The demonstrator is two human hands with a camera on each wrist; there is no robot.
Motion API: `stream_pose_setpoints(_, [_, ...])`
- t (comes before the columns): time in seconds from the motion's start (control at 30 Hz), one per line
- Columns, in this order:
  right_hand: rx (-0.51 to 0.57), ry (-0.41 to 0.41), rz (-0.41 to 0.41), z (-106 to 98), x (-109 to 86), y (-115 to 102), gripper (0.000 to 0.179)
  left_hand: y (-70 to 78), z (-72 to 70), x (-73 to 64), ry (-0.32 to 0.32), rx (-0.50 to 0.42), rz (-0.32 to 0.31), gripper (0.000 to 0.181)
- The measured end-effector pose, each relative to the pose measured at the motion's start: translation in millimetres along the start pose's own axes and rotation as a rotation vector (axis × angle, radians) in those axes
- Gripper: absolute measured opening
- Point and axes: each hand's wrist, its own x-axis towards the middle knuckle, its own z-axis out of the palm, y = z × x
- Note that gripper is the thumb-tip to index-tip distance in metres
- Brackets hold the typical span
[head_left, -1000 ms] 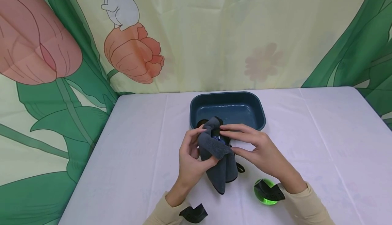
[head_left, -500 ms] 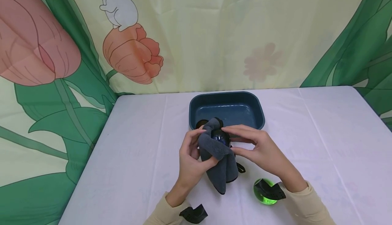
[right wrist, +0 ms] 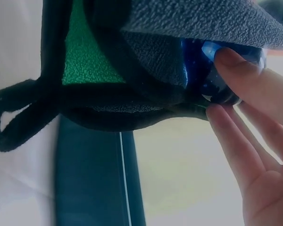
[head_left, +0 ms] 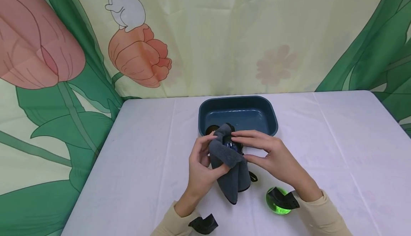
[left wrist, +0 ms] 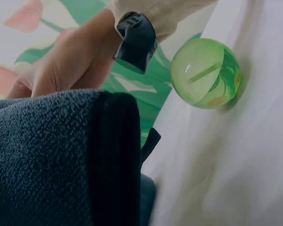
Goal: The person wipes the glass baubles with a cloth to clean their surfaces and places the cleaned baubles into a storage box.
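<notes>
A dark grey towel (head_left: 223,157) with black edging and a hanging loop is bunched around a glossy deep-blue ball (right wrist: 198,77). My left hand (head_left: 203,170) grips the towel from the left, thumb in front and fingers behind. From the right, my right hand (head_left: 271,154) pinches the ball between thumb and fingers where it pokes out of the folds. The right wrist view shows those fingertips (right wrist: 226,59) on its shiny surface and a green patch (right wrist: 87,56) on the towel. Most of the ball is hidden by towel and fingers.
A dark blue basin (head_left: 273,116) stands behind the hands, with a brown round thing (head_left: 210,129) in its near left corner. On the white-covered table (head_left: 144,164), a clear green ball (left wrist: 205,73) lies below the right wrist. A printed curtain (head_left: 218,50) hangs behind.
My right fingers drew back to the ball's upper edge half a second ago, showing more of it, and now lie over it again. The left hand keeps its grip on the towel.
</notes>
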Motion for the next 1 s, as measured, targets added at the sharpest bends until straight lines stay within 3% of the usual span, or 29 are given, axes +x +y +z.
stream_pose_setpoints(0.1, [0.035,-0.001,0.007,0.2,0.3,-0.5,0.062,0.0,-0.7,-0.2,-0.006,0.0,-0.006,0.065])
stream_pose_setpoints(0.3, [0.187,-0.022,0.17,0.0,-2.8,2.3,0.057,-1.1,-2.3,0.5,-0.042,-0.018,0.019,0.064])
stream_pose_setpoints(0.4, [0.188,-0.031,0.202,0.3,-3.6,3.1,0.056,-0.8,-2.2,1.0,-0.039,-0.021,0.023,0.064])
stream_pose_setpoints(0.67, [0.101,-0.019,0.101,0.9,-0.1,-0.5,0.065,0.8,-2.4,1.4,-0.01,-0.022,0.016,0.065])
stream_pose_setpoints(0.83, [-0.004,-0.008,0.023,1.5,0.5,-3.7,0.063,0.7,-2.8,0.7,0.003,-0.004,-0.007,0.065])
stream_pose_setpoints(1.0, [-0.028,-0.007,-0.015,1.7,-0.2,-4.7,0.062,1.1,-3.2,0.4,0.011,0.013,-0.014,0.064])
